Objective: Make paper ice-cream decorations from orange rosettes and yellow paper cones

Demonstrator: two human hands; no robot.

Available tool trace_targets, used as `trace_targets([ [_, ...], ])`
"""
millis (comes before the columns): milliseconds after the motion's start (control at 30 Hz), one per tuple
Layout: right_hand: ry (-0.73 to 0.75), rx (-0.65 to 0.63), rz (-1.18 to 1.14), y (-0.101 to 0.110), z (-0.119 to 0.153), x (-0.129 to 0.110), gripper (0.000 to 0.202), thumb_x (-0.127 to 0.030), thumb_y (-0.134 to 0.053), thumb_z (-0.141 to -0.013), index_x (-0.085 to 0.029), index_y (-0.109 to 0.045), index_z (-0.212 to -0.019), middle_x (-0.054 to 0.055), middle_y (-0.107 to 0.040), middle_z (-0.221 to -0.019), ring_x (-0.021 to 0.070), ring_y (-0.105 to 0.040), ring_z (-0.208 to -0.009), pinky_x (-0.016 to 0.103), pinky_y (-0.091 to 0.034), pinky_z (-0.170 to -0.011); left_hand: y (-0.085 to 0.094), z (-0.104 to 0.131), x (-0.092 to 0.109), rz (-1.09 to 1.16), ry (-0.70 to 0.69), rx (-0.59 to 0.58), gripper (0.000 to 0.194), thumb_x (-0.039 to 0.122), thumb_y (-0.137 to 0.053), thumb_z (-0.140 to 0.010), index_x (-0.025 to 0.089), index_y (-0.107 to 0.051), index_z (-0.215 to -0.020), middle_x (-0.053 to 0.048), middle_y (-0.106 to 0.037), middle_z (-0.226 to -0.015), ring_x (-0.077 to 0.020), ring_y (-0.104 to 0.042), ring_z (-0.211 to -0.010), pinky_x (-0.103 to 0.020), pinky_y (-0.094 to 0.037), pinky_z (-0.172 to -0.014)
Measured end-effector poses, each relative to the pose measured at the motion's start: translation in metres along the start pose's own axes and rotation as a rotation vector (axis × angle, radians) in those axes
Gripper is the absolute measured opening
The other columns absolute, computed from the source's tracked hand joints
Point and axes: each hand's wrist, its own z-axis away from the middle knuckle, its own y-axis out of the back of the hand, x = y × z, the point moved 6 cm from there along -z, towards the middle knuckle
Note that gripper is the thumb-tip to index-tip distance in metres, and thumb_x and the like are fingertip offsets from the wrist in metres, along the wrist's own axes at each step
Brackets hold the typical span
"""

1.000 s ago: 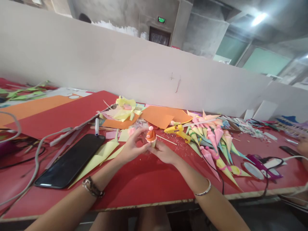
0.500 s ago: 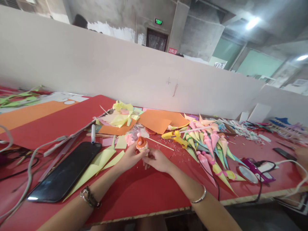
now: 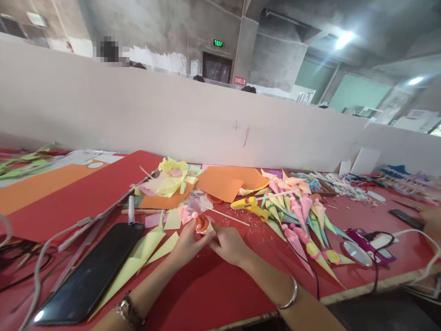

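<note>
Centrally, the orange-topped cone [image 3: 202,224] is located between the two hands, above the red table [image 3: 206,294]. The left hand [image 3: 188,242] is partly closed, with thumb and fingers gripping the cone. The right hand [image 3: 228,244] is curled, its fingertips at the cone's lower right; its hold is largely hidden and cannot be confirmed. Beyond the right hand lie a thin stick [image 3: 230,217] and a yellow glue gun [image 3: 250,206]. Paper cones [image 3: 305,207] are piled to its right. Left of the left hand are yellow paper [image 3: 129,273] and a black phone [image 3: 91,273].
</note>
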Motion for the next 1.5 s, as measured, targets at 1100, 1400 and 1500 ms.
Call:
trace_targets([
  [1100, 0.145, -0.149, -0.711, -0.003, 0.001, 0.017, 0.003, -0.016, -0.061, -0.068, -0.014, -0.059, -0.067, 0.0, -0.061, -0.073, 0.0136, -0.057, -0.072, 0.025, -0.044, -0.068, -0.014, 0.011, 0.033, -0.053, -0.277, -0.382, 0.021, 0.009, -0.052, -0.06, 0.018, -0.049, -0.078, -0.004, -0.046, -0.089, -0.0158, -0.047, -0.082, -0.027, -0.044, -0.072],
  [1400, 0.066, 0.049, -0.643, 0.008, 0.001, 0.019, 0.008, -0.023, -0.06, -0.071, -0.016, -0.061, -0.076, -0.001, -0.061, -0.073, 0.0137, -0.056, -0.071, 0.025, -0.043, -0.065, -0.006, 0.002, 0.021, -0.071, -0.222, -0.191, 0.012, 0.022, -0.054, -0.075, 0.019, -0.052, -0.087, -0.004, -0.049, -0.086, -0.0146, -0.05, -0.079, -0.027, -0.044, -0.071],
  [1500, 0.083, 0.052, -0.6, 0.008, 0.001, 0.018, 0.009, -0.023, -0.06, -0.072, -0.016, -0.061, -0.078, 0.0, -0.061, -0.074, 0.014, -0.056, -0.071, 0.024, -0.043, -0.065, -0.004, 0.002, 0.02, -0.061, -0.23, -0.161, 0.007, 0.021, -0.053, -0.078, 0.018, -0.053, -0.083, -0.004, -0.049, -0.083, -0.0136, -0.051, -0.075, -0.026, -0.044, -0.068],
])
